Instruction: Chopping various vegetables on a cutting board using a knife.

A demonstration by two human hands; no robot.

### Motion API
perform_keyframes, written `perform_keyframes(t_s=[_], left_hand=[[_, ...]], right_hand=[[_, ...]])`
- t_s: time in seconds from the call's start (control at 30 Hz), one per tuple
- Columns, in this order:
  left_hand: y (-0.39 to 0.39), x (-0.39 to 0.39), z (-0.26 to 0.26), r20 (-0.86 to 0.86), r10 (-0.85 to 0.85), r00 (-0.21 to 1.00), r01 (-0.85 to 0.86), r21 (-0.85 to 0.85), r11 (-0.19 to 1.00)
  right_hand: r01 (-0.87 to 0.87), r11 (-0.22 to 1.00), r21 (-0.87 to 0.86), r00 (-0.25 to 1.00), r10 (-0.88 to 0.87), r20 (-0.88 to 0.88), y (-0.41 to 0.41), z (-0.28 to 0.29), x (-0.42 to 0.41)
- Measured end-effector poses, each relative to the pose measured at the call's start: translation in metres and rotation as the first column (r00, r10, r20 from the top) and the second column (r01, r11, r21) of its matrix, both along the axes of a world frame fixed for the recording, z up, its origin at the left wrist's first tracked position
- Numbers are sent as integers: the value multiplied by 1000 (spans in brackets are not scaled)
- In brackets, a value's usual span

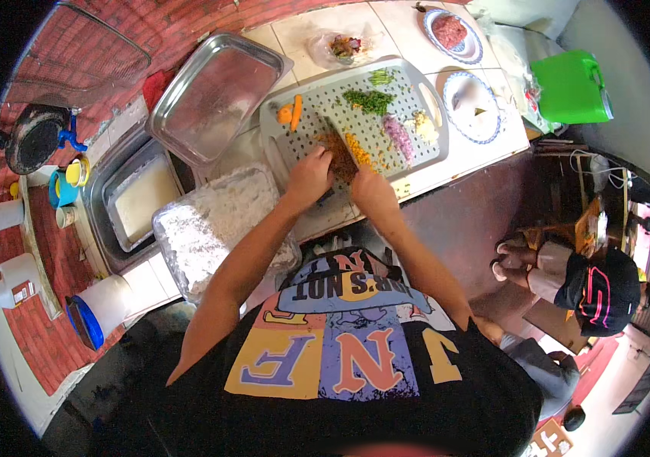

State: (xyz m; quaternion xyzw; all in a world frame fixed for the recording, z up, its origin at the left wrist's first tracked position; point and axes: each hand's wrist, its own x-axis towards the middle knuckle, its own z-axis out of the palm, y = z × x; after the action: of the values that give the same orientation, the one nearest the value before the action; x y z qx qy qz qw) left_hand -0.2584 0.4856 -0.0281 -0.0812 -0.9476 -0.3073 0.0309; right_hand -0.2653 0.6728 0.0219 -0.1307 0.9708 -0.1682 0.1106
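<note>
My right hand (371,188) is closed round the handle of a kitchen knife (342,138), whose blade slants up and left over a grey perforated tray (436,143). Close to the blade, my left hand (310,176) has its fingertips at a brown heap of finely cut food (341,160); whether they hold a piece cannot be told. Diced orange carrot (358,149) lies just right of the blade. Beyond are chopped green herbs (369,101), diced purple onion (398,137), pale minced pieces (425,127) and uncut carrot pieces (296,113) at the upper left.
Left of the tray stand a steel pan (216,97), a plastic-covered tray (216,228) and a sink (96,223). Behind lies a plastic bag (319,48). To the right are a bowl of ground meat (449,31), a plate (487,123) and a green jerrycan (567,88). Other people are farther right.
</note>
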Motion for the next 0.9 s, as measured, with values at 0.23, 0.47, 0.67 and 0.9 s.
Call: perform_keyframes(t_s=[0.23, 0.47, 0.67, 0.9], left_hand=[[-12, -13, -1, -41, 42, 998, -38, 96, 995], [17, -14, -18, 79, -59, 995, 62, -42, 997], [-5, -9, 11, 38, -38, 999, 36, 64, 997], [35, 18, 24, -71, -6, 997, -9, -207, 978]], right_hand=[[-11, 988, 152, 998, 20, -55, 50, 16, -21], [-70, 978, 197, 997, 64, 36, 18, 2, 17], [-59, 993, 99, 997, 63, -35, 42, 17, 8], [-178, 983, 46, 974, 183, -131, 66, -5, 1]])
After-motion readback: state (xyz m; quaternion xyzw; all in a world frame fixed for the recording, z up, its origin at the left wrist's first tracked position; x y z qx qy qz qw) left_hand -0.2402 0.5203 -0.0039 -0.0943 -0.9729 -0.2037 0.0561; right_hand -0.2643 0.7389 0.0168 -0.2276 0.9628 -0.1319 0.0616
